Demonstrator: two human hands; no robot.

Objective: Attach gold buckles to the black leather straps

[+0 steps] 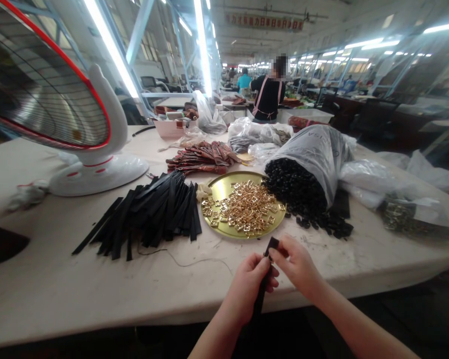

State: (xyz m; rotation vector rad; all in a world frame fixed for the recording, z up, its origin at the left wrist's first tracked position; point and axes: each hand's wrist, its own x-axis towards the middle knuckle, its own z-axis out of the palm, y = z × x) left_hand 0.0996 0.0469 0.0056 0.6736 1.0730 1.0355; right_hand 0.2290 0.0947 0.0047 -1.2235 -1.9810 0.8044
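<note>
Near the table's front edge, my left hand (251,276) is closed around a black strap (272,244), whose lower part hangs below the fist. My right hand (296,259) pinches at the strap's upper end, thumb and fingers close to the left thumb. A small golden glint shows between the hands; whether it is a buckle I cannot tell. Just beyond them, a round gold tray (217,230) bears a heap of small gold buckles (250,204). Left of the tray lies a pile of black straps (153,209). To its right, small black pieces (297,184) spill from a plastic bag (318,149).
A white fan (101,172) with a red rim stands on the left of the pale-covered table (142,304). Behind the tray lie reddish-brown strips (204,157) and more plastic bags (258,132). A person in a pink-strapped apron (268,97) stands farther back.
</note>
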